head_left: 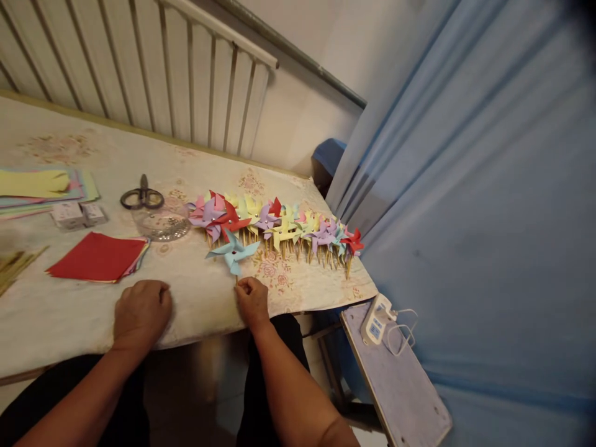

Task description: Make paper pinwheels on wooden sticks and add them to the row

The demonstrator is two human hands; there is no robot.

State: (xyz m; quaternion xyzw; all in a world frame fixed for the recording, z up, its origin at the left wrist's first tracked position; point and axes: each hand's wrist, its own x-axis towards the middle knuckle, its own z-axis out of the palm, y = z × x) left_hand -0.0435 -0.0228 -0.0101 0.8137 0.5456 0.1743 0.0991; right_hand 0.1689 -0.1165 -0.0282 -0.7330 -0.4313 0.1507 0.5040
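A light blue paper pinwheel (233, 252) stands out at the middle of the table, its stick pinched in my right hand (252, 301). Curled closed, my left hand (143, 311) rests near the table's front edge; whether anything is inside it is hidden. Just beyond that hand lies a stack of square paper (97, 256) with a red sheet on top. Behind the blue pinwheel, several finished pinwheels (284, 228) in red, purple, yellow, pink and blue lie in a row toward the right.
Black scissors (142, 196) lie behind a clear dish (166, 225) of small metal pieces. Small boxes (69, 215), coloured paper (35, 185) and thin sticks (16, 267) are at the left. A power strip (377, 319) sits on a stool (405, 385) beside a blue curtain (493, 205).
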